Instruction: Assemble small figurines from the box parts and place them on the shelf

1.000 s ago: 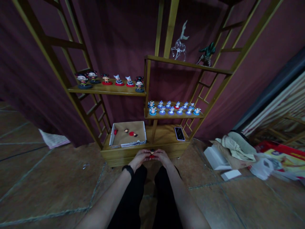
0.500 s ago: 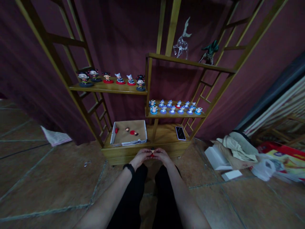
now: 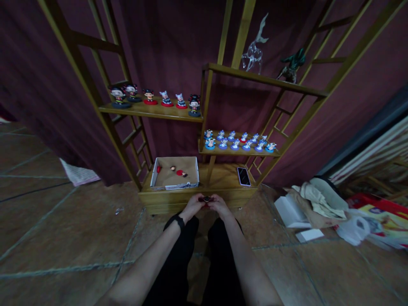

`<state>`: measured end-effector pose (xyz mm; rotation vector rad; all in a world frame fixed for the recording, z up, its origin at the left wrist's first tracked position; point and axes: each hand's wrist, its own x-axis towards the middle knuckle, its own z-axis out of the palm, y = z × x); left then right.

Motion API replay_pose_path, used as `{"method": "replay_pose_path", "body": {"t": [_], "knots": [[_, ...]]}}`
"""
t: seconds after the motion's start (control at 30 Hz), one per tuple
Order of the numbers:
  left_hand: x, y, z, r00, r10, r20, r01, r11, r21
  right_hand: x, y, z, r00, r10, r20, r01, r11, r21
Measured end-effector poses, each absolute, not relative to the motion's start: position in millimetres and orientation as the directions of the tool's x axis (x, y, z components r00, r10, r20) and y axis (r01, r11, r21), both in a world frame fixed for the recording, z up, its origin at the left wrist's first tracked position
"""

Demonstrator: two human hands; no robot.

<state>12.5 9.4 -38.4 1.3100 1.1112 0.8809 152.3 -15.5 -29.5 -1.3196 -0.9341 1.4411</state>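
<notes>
Between my two hands, just in front of the shelf's base, is a small figurine (image 3: 207, 199) with a dark head and a red base. My left hand (image 3: 193, 205), with a dark band on its wrist, closes its fingertips on the figurine's left side. From the other side my right hand (image 3: 219, 205) pinches it too; the fingers cover much of it. Beyond my left hand a shallow cardboard box (image 3: 167, 187) rests on the lowest shelf. Inside lie a red disc (image 3: 179, 173), small figure parts (image 3: 184, 174) and a red piece (image 3: 158, 169).
Several figurines stand on the left shelf (image 3: 153, 111), and several blue-and-white ones on the right shelf (image 3: 239, 150). A phone (image 3: 244, 177) lies at lower right. Higher up are a clear deer figure (image 3: 254, 55) and a dark green statue (image 3: 292, 66). White boxes (image 3: 291, 211) sit on the floor.
The view has shifted slightly, so the shelf appears further right. Both hands keep hold of the figurine, which now shows more of its dark top and less of its front.
</notes>
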Motion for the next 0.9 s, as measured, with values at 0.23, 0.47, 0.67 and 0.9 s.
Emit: {"method": "replay_pose_path", "body": {"t": [0.23, 0.47, 0.67, 0.9], "knots": [[9, 10, -36, 0.266, 0.950, -0.163, 0.054, 0.154, 0.987, 151, -17, -33, -0.017, 0.971, -0.240, -0.256, -0.236, -0.937], [8, 8, -32, 0.273, 0.952, -0.140, -0.006, 0.147, 0.989, 153, -14, -37, -0.022, 0.966, -0.256, -0.271, -0.253, -0.929], [10, 3, -26, 0.268, 0.956, -0.122, -0.035, 0.136, 0.990, 154, -16, -34, -0.030, 0.965, -0.261, -0.289, -0.258, -0.922], [16, -4, -26, 0.208, 0.974, 0.092, 0.428, -0.175, 0.887, 159, -17, -32, -0.027, 0.951, -0.309, -0.311, -0.302, -0.901]]}}
